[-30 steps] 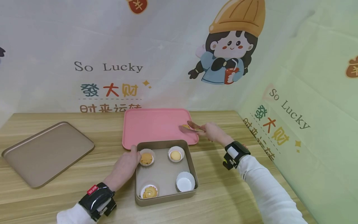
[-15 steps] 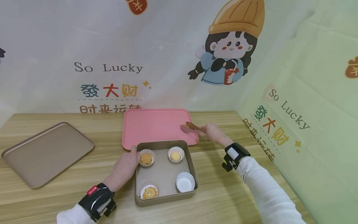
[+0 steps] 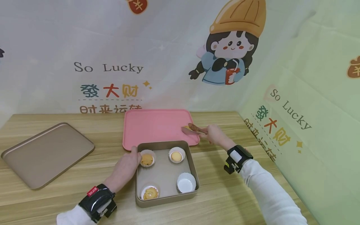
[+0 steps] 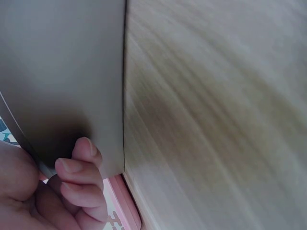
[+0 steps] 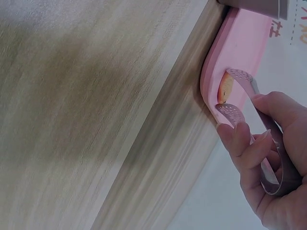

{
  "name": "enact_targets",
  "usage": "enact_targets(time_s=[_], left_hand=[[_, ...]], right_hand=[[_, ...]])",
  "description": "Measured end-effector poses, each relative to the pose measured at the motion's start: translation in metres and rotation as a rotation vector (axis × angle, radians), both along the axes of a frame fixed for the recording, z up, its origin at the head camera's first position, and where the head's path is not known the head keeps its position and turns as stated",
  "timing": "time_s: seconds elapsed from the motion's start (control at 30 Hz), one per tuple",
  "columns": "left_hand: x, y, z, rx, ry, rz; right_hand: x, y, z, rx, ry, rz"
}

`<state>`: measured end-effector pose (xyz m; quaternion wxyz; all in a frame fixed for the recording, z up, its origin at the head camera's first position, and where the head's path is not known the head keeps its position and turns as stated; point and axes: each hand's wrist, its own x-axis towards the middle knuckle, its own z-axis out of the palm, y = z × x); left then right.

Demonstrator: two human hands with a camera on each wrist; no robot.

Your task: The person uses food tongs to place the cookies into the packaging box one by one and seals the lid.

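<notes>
My right hand [image 3: 216, 135] holds perforated metal tongs [image 5: 283, 160], thumb on one arm and fingers on the other. Their ends stand on either side of a golden cookie [image 5: 225, 87] at the near right corner of the pink tray [image 3: 154, 125]. Whether both ends touch the cookie, I cannot tell. My left hand [image 3: 125, 167] grips the far left corner of a square baking tin [image 3: 166, 201], with curled fingers outside its wall [image 4: 62, 57]. Inside the tin, three white paper cups hold cookies [image 3: 147, 159]; another paper cup [image 3: 186, 183], at the near right, shows only its white inside.
A brown flat tray [image 3: 49, 154] lies at the left of the wooden table [image 3: 233, 193]. Behind the table hangs a printed cloth [image 3: 168, 56], and another stretch [image 3: 317, 103] runs along the right side. The pink tray lies just behind the tin.
The tongs have shifted slightly to the right at the pink tray's corner, and their tilt has changed a little. My left hand and the tin have stayed put.
</notes>
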<state>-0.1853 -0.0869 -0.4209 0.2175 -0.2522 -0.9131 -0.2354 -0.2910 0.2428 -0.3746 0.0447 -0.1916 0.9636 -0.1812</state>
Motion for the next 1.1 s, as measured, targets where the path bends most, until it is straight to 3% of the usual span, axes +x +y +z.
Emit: enact_targets(time_s=[0.13, 0.47, 0.67, 0.8, 0.97, 1.1], left_hand=[[0.000, 0.000, 0.000, 0.001, -0.001, 0.007], [0.001, 0.001, 0.001, 0.014, -0.103, 0.032], [0.001, 0.001, 0.001, 0.036, -0.098, 0.028], [0.003, 0.002, 0.002, 0.046, -0.102, 0.023], [0.003, 0.002, 0.002, 0.041, -0.141, 0.035], [0.001, 0.002, 0.003, 0.047, -0.161, 0.048]], right_hand=[[0.001, -0.001, 0.000, 0.009, 0.010, -0.014], [0.001, 0.001, -0.002, -0.008, 0.044, -0.012], [0.007, 0.000, 0.013, -0.012, 0.061, 0.000], [0.026, 0.001, 0.030, -0.047, 0.140, 0.092], [0.064, 0.000, 0.048, -0.050, 0.274, 0.249], [0.093, -0.001, 0.061, -0.010, 0.295, 0.377]])
